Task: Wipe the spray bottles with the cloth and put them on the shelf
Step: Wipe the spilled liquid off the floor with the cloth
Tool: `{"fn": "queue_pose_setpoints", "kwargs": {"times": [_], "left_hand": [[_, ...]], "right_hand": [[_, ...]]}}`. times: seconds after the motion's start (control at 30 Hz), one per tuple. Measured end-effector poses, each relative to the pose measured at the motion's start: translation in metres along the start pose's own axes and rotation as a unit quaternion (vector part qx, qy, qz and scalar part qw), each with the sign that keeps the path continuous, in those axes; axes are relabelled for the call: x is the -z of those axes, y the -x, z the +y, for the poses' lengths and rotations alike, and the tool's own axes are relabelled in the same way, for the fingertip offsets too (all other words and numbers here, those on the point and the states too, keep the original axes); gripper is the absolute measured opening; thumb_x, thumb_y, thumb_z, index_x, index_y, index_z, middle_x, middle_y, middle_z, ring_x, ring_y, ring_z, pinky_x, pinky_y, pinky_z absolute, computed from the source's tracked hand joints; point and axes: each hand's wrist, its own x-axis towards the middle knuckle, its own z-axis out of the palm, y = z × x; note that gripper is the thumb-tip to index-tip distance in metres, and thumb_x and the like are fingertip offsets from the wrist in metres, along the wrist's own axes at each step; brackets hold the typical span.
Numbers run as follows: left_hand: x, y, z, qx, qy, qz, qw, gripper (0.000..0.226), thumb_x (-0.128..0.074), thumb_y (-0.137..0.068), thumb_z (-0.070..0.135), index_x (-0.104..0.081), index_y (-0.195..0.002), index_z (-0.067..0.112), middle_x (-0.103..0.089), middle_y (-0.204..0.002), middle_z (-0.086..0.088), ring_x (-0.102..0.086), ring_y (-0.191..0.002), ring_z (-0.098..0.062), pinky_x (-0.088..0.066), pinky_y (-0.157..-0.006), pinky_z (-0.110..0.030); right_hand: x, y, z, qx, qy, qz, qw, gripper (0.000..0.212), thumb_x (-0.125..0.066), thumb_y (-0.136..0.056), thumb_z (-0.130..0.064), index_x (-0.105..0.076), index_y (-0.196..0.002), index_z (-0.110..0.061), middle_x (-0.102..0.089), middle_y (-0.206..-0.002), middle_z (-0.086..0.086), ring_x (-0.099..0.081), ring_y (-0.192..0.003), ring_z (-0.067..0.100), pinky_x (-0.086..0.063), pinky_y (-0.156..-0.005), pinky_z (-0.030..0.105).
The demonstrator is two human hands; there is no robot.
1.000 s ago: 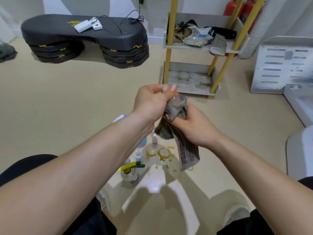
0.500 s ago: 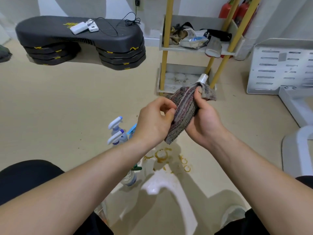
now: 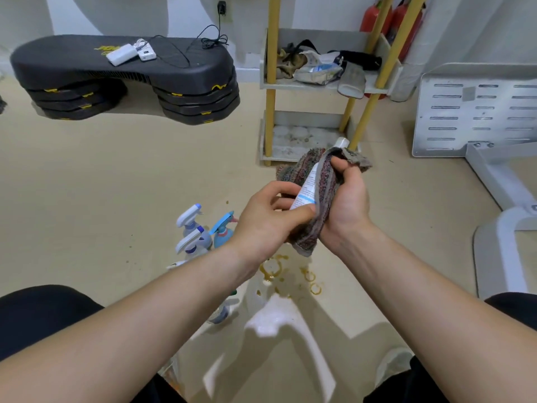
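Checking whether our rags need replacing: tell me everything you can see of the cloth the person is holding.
The cloth is a worn-looking woven rag, striped in dull red, grey and dark tones, with a frayed grey corner sticking out past the thumb of the right hand. It is wrapped round a white bottle, held tilted in the air. That hand grips it against the bottle; the left hand holds the bottle's lower end. Its bottom edge hangs below both hands.

A bright, evenly lit indoor scene, lit from overhead. Soft shadows are cast on the beige floor (image 3: 87, 184) at lower centre, broken by a pale patch of glare. Straight lines are bowed toward the frame edges by the wide lens. Fine detail is slightly softened throughout.
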Motion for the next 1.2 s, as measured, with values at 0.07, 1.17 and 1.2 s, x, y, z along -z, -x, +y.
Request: {"fn": "queue_pose_setpoints", "kwargs": {"times": [0.07, 1.17, 1.2], "left_hand": [[-0.004, 0.0, -0.005, -0.017, -0.007, 0.017, 1.0, 0.029, -0.078, -0.083, 0.014, -0.063, -0.107, 0.02, -0.073, -0.086, -0.006, -0.066, -0.068, -0.01, -0.053, -0.059, -0.023], [0.041, -0.026, -0.004, 0.036, 0.074, 0.138, 0.987, 0.022, -0.066, -0.097, 0.025, -0.069, -0.113, 0.01, -0.067, -0.089, -0.006, -0.063, -0.062, -0.015, -0.057, -0.073, -0.03], [0.044, -0.027, -0.003, 0.049, 0.105, 0.138, 0.984, 0.023, -0.066, -0.097, 0.026, -0.068, -0.112, 0.009, -0.066, -0.096, -0.008, -0.064, -0.063, -0.015, -0.058, -0.074, -0.03]], "right_hand": [[-0.003, 0.003, 0.002, 0.022, 0.051, 0.009, 0.998, 0.023, -0.056, -0.096, -0.029, -0.058, -0.095, -0.006, -0.056, -0.077, 0.011, -0.059, -0.075, 0.03, -0.052, -0.069, 0.044], [0.029, -0.003, -0.045, 0.217, 0.78, -0.132, 0.573, 0.021, -0.046, -0.093, -0.03, -0.051, -0.073, -0.029, -0.064, -0.076, -0.006, -0.062, -0.078, 0.025, -0.051, -0.068, 0.039], [0.032, -0.007, -0.046, 0.212, 0.736, -0.105, 0.635, 0.02, -0.047, -0.095, -0.029, -0.055, -0.076, -0.029, -0.067, -0.083, -0.005, -0.065, -0.085, 0.025, -0.052, -0.076, 0.041]]}}
